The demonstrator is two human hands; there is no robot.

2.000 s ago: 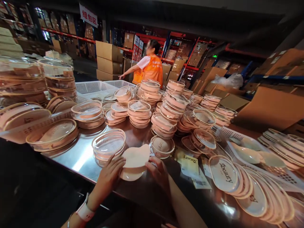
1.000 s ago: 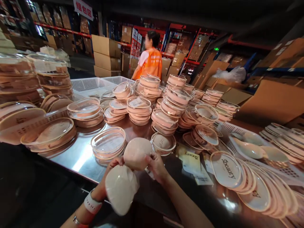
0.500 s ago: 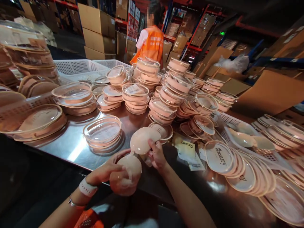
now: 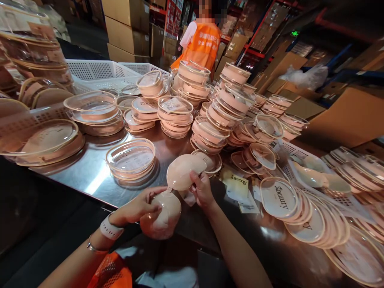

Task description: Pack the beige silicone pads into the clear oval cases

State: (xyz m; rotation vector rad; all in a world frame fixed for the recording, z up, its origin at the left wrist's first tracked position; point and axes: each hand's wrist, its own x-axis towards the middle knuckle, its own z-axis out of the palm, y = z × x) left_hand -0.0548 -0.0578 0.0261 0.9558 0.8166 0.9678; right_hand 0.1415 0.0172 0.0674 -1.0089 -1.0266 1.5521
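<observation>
A beige stick-on bra point(image 4: 181, 173) hangs between my hands, its two glossy cups joined by a small clear link. My left hand point(image 4: 140, 207) grips the lower cup, thumb on the inner side. The upper cup's right edge is pinched in my right hand point(image 4: 203, 191), and a small clear flap shows beneath those fingers. Just past the bra sits a round clear case point(image 4: 211, 162) with a cream rim, partly hidden by the upper cup. Left of it stands a short stack of open clear cases point(image 4: 131, 162) on the shiny metal table point(image 4: 96, 186).
Tall stacks of filled cases point(image 4: 222, 108) crowd the back. Printed cards point(image 4: 240, 188) and a leaning row of lidded cases point(image 4: 277, 198) lie at right, beside a white basket point(image 4: 289, 150) holding more cups. A person in an orange vest point(image 4: 204, 42) stands beyond.
The view has shifted slightly, so the table and stacks sit a little differently. Both hands keep their hold on the bra, with the lower cup turned slightly.
</observation>
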